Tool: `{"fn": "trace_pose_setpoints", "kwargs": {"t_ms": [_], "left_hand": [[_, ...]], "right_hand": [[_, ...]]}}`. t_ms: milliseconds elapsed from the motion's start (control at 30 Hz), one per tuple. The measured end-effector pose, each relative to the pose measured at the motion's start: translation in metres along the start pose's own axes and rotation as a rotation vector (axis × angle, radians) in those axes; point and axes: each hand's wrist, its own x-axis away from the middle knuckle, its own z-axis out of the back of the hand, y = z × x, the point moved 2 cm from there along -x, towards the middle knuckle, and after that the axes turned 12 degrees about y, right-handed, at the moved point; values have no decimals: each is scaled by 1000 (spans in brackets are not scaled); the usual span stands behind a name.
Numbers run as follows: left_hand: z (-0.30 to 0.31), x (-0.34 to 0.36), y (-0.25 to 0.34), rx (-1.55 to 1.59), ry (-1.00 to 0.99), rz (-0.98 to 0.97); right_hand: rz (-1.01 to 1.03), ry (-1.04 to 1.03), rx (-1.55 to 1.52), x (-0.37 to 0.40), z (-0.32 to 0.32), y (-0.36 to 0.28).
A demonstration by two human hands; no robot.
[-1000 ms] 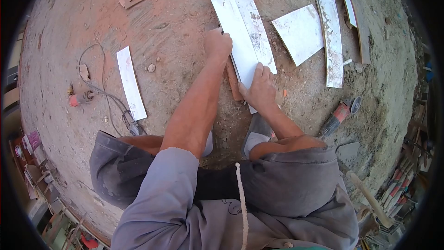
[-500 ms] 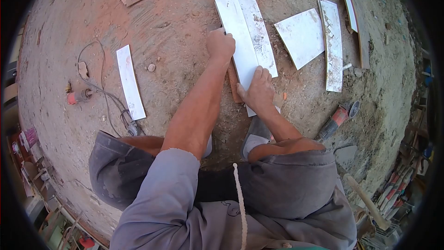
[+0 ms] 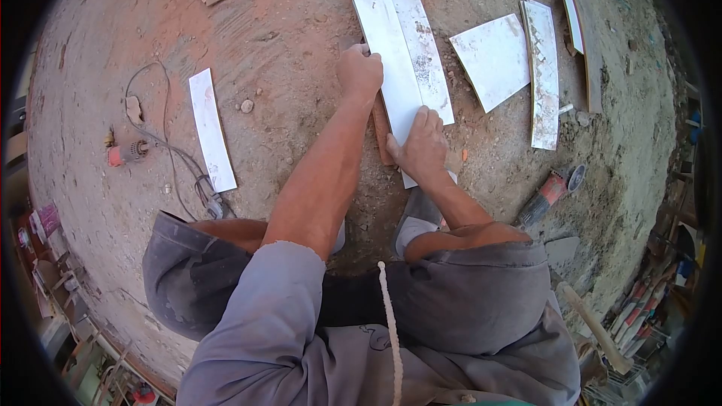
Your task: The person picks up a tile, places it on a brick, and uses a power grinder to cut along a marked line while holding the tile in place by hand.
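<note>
A long white strip (image 3: 383, 30) lies in front of me, tilted a little, its far end up and to the left. My left hand (image 3: 359, 74) is closed at its left edge, fingers curled; part of a dark object shows by the fingertips, too hidden to name. My right hand (image 3: 421, 143) grips the strip near its close end, thumb at the left edge and fingers across the top. A second, stained white strip (image 3: 425, 56) lies along its right side. Beneath the long strip a reddish-brown piece (image 3: 381, 131) sticks out on the left.
A narrow white strip (image 3: 211, 129), a red tool (image 3: 126, 153) and a cable (image 3: 169, 146) are on the left. To the right are a wide white piece (image 3: 494, 60), a stained strip (image 3: 543, 75), a curved piece (image 3: 583, 30) and a grinder (image 3: 549, 195). A wooden handle (image 3: 594, 327) is lower right.
Hardly anything differs. The whole scene sits very slightly shifted in view, and both hands keep their places on the long white strip.
</note>
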Motion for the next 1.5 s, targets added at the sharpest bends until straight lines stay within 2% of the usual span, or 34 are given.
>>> {"fn": "trace_pose_setpoints", "kwargs": {"t_ms": [800,1067,1500], "left_hand": [[0,-5,-9,77,2,14],[-1,-2,-13,196,-20,77],[3,4,-7,132,-3,93]], "right_hand": [[16,-13,20,-2,-1,-3],[8,1,15,-2,0,-4],[1,-31,36,-1,6,-1]]}}
